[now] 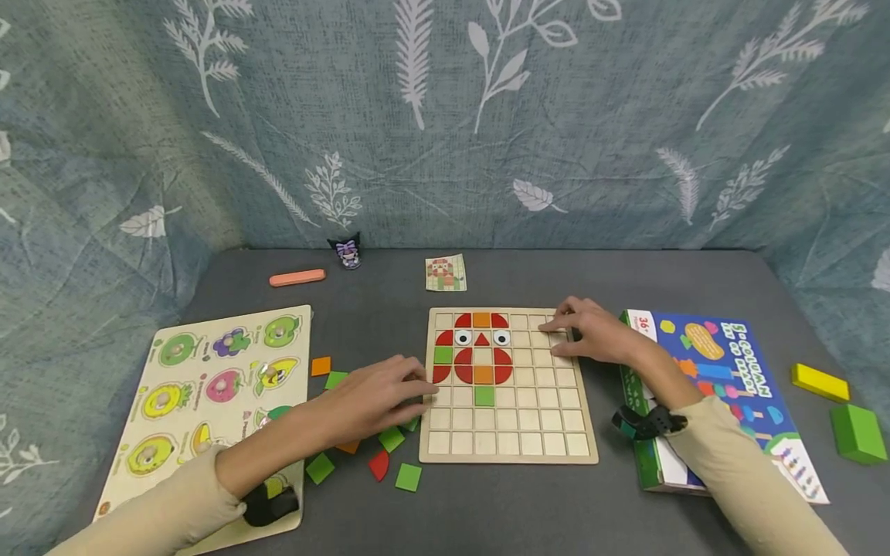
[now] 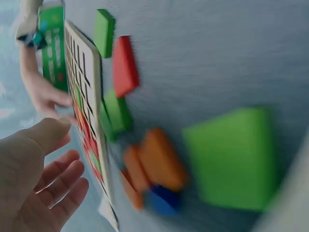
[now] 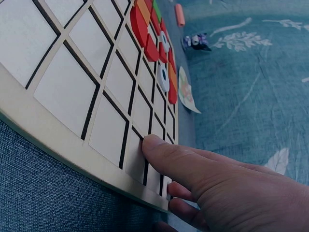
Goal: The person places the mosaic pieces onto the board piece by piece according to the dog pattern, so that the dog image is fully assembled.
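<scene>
grid board (image 1: 549, 432) lies flat mid-surface, owl picture in its upper left | your left hand (image 1: 375, 395) rests at its left edge, fingers loosely apart, holding nothing, loose tiles (image 1: 392, 439) just under and beside it | your right hand (image 1: 591, 333) lies flat on the top right cells, fingers straight | left hand nearer the tiles

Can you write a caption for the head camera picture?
Two hands, left hand and right hand, rest on a wooden grid board with an owl pattern.
</scene>
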A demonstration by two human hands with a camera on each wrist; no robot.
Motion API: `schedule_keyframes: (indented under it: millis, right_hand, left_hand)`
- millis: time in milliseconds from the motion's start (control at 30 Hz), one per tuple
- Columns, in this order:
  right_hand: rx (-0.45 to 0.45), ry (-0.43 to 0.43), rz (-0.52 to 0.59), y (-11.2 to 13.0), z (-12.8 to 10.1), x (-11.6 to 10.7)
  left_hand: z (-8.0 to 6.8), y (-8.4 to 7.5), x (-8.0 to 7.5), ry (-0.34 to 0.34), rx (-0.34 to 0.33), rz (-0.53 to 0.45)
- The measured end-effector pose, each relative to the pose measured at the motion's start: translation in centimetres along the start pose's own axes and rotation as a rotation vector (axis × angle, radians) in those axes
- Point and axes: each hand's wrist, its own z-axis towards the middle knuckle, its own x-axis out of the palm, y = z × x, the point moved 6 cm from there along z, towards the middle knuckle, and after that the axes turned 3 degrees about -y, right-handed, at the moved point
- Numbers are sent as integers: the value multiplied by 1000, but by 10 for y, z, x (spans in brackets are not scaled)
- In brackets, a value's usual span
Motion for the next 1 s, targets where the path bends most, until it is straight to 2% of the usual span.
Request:
schedule_keyframes:
  millis: [100, 200, 333, 500, 600, 733, 900, 1000]
  right_hand:
    - [-5, -3, 9, 0, 0, 0]
    - [-9, -2, 17, 2, 1, 0]
    - [-17, -4, 21, 4, 3, 1]
    - [-12, 5, 24, 5, 3, 1]
    - [-10, 8, 19, 5, 3, 0]
    - [-14, 4, 10, 4, 2, -1]
    - [-15, -3, 8, 2, 1, -1]
    - [-15, -2, 8, 0, 1, 0]
  left_hand:
    - [-25, 11, -6, -21, -95, -46]
    - [-49, 18, -13, -55, -180, -45]
    - [-81, 20, -22, -112, -272, -2]
    - [-112, 22, -25, -130, -365, 2]
    - [-125, 21, -21, -135, -375, -26]
    - [-136, 18, -14, -138, -335, -77]
    - [-141, 17, -8, -144, -276, -73]
    - [-142, 17, -6, -129, -282, -72]
